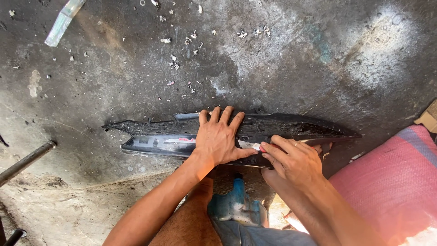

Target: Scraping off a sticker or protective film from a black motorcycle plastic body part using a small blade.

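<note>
A long black plastic panel [291, 126], pointed at both ends, lies across the dark concrete floor in front of me. My left hand [221, 136] rests flat on its middle with fingers spread, pressing it down. My right hand [291, 159] is just to the right, its fingers pinched on a small whitish scrap [249, 145] at the panel's near edge. A strip with red and white marks [180, 140] shows on the panel left of my left hand.
Small white flakes [182, 50] litter the floor beyond the panel. A pale flat strip [61, 23] lies at top left. A dark metal rod [25, 161] crosses the left edge. A pink woven sack [396, 182] sits at right. My knee and a blue object [236, 205] are below.
</note>
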